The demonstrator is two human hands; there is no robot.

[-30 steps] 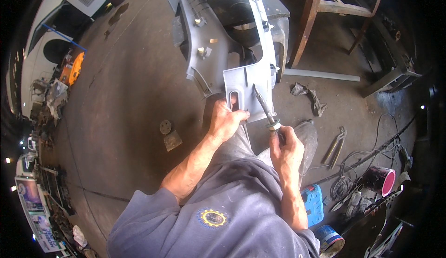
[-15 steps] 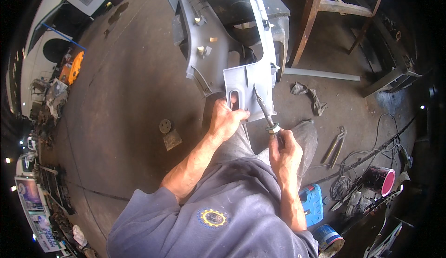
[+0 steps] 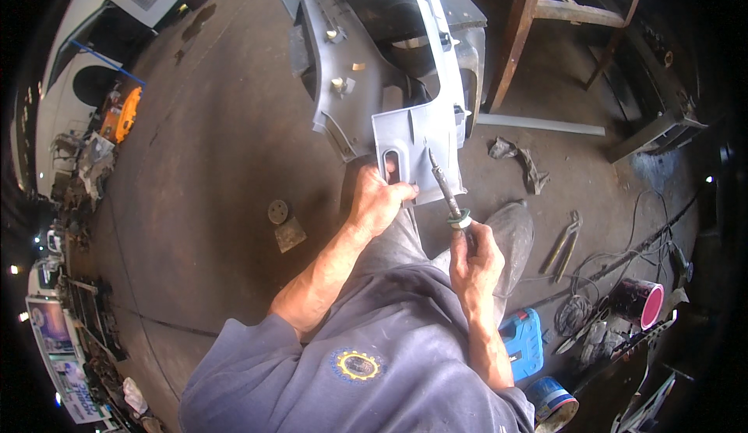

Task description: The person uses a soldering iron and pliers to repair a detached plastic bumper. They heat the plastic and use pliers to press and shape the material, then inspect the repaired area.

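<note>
A light grey plastic trim panel stretches away from me, its broad end in front of my lap. My left hand grips its lower left edge, thumb on the face and fingers partly hidden behind, with one showing through the oval slot. In my right hand is a soldering iron, closed in my fingers by its handle. Its tip points up at the panel, close to a small mark on the face; whether it touches I cannot tell. A second grey trim panel with pale clips lies just left of the first.
Behind the panels stands a dark plastic stool. Rusty metal legs and a grey bar lie beyond at the right. Pliers, a cable, a pink-lined can and a blue case rest on the floor at right.
The soldering iron's tip has drawn back slightly toward me and to the right along the panel. My left hand and the panel have barely shifted.
</note>
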